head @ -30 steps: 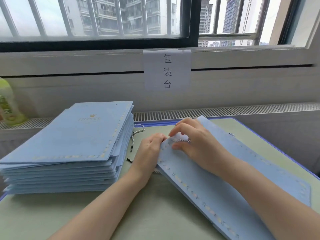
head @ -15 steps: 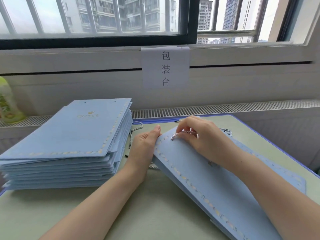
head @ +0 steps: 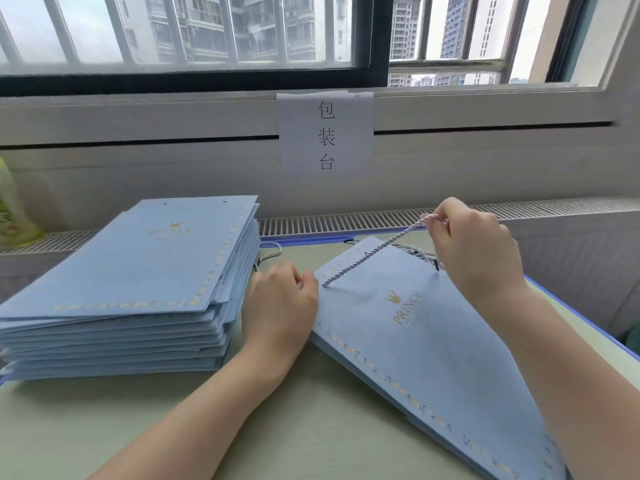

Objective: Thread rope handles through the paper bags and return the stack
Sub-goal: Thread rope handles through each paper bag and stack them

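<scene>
Daylight from a barred window fell across the pale green counter, and a paper sign with three characters hung taped to the sill above it. On the left side of the counter sat a tall stack of flat blue bags, squared up neatly, with a loop of cord poking out at its far edge (probably bags already fitted, though that was only a guess). A green bottle stood on the ledge at far left.

Nearer the person, a paper bag lay flat and angled on the counter, its gold-printed face up. The right hand was raised over the bag's top edge, its fingers pinching the end of a twisted rope handle; the rope ran taut down to a punched hole near the bag's left corner. Holding it high and tight looked like the way to draw the length through the hole.

The left hand rested at the bag's left edge just beside that hole, fingers curled loosely against the paper; whether they gripped the edge or only pressed on it I could not tell. Its job seemed to be keeping the bag from sliding as the rope pulled. A second rope lay bunched under the right hand.
</scene>
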Demonstrator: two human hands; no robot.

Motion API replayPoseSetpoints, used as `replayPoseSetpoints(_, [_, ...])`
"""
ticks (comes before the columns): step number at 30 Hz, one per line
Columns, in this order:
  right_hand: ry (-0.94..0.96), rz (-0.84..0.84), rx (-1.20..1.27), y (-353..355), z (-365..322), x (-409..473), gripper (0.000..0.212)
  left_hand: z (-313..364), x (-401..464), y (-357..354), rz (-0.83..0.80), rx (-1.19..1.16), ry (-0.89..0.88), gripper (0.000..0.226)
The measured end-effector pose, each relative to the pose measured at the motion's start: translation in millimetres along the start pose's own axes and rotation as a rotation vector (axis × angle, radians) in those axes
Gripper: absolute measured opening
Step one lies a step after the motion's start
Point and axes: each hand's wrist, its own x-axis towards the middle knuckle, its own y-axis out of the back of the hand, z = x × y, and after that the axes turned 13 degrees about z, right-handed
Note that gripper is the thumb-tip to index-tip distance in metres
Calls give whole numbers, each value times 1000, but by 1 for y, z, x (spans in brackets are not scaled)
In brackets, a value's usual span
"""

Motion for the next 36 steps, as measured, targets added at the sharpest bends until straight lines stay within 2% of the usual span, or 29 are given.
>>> replayPoseSetpoints(3, [-54, 121, 299, -1, -1, 0, 14, 1, -2, -1, -95, 271, -40, 29])
replayPoseSetpoints(5, [-163, 60, 526, -1, -4, 3, 25, 1, -2, -2, -151, 387, -56, 21])
replayPoseSetpoints(7, [-400, -51, 891, 1, -11, 6, 33, 3, -3, -3, -190, 430, -73, 9])
replayPoseSetpoints(9, [-692, -177, 1249, 3, -17, 8, 29, 8, -3, -6, -192, 369, -109, 21])
replayPoseSetpoints(10, [-764, -215, 1317, 2, -19, 8, 23, 13, -1, -8, -176, 310, -116, 23])
replayPoseSetpoints(13, [-778, -316, 1257, -12, -24, 7, 11, 25, 14, -21, -165, 187, -105, 23])
replayPoseSetpoints(15, [-713, -426, 1197, -20, -29, 10, 18, 28, 22, -33, -245, 167, -31, 35])
replayPoseSetpoints(18, [-580, -539, 988, -29, -33, 15, 38, 24, 23, -43, -292, 228, -1, 36])
replayPoseSetpoints(20, [-518, -512, 892, -36, -32, 9, 42, 21, 20, -42, -287, 267, -3, 36])
replayPoseSetpoints(23, [-317, -427, 752, -45, -30, -7, 22, 18, 25, -35, -297, 198, 28, 28])
replayPoseSetpoints(28, [-8, -376, 640, -50, -30, -19, 12, 19, 34, -19, -460, -144, 271, 15])
replayPoseSetpoints(31, [112, -326, 605, -51, -33, -26, 20, 20, 33, -19, -478, -126, 350, 13])
replayPoseSetpoints(36, [204, -349, 538, -52, -32, -29, 12, 15, 24, -22, -424, -119, 283, 4])
